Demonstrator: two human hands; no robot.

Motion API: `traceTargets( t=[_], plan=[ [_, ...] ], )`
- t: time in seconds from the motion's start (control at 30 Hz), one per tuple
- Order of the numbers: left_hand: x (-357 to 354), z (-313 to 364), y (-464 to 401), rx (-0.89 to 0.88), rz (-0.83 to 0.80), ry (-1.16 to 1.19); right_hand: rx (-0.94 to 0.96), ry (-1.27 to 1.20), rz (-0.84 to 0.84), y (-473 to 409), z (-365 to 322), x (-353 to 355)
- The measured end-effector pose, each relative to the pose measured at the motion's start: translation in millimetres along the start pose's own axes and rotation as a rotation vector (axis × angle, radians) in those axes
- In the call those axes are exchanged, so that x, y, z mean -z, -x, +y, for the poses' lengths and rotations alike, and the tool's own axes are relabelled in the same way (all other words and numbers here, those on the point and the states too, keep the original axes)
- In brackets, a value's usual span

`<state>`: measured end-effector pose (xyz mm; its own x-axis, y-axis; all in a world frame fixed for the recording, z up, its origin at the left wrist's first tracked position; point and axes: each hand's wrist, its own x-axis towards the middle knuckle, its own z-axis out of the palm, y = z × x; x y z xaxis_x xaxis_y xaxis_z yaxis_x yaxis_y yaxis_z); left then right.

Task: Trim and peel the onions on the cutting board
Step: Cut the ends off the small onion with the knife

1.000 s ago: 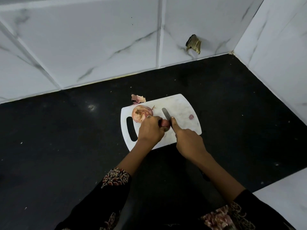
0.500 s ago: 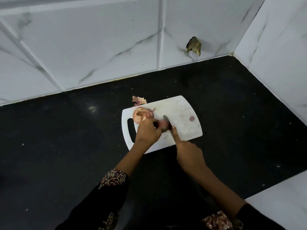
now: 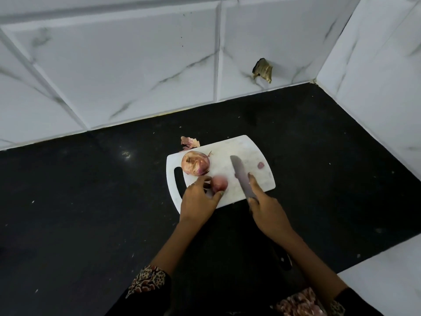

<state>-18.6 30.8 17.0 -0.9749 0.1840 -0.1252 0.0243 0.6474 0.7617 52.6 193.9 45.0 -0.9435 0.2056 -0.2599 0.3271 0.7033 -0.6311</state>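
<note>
A white cutting board (image 3: pixel 246 148) lies on the black counter. A large onion (image 3: pixel 195 165) with papery skin sits near the board's handle slot. My left hand (image 3: pixel 199 199) grips a small reddish onion (image 3: pixel 219 184) between thumb and fingers at the board's front. My right hand (image 3: pixel 266 208) holds a knife (image 3: pixel 241 175), index finger stretched along the blade's back. The blade lies to the right of the small onion, apart from it. A small cut onion piece (image 3: pixel 260 165) rests near the board's right edge.
A scrap of onion skin (image 3: pixel 189 142) lies on the black counter (image 3: pixel 91 201) just behind the board. White marble-tiled walls (image 3: pixel 136 65) close off the back and the right. A dried brown scrap (image 3: pixel 263 70) sticks to the back wall.
The knife has come off the small onion and moved right. My left hand has drawn back a little, and the small onion now shows more fully.
</note>
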Motion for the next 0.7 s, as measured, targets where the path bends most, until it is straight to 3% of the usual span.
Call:
traceTargets(
  t=[0.13, 0.3, 0.53, 0.7],
  plan=[
    [-5, 5, -1, 0.005, 0.033, -0.073, 0.016, -0.045, 0.14, -1, 9, 5],
    [-13, 7, -5, -0.003, 0.062, -0.237, 0.006, -0.28, 0.001, -1, 7, 22],
    [-14, 1, -8, -0.022, 0.027, -0.22, 0.013, -0.05, 0.029, 7, 16, 17],
    [-12, -3, -8, -0.022, 0.002, -0.102, -0.006, -0.033, 0.127, 1, 28, 0]
  ],
)
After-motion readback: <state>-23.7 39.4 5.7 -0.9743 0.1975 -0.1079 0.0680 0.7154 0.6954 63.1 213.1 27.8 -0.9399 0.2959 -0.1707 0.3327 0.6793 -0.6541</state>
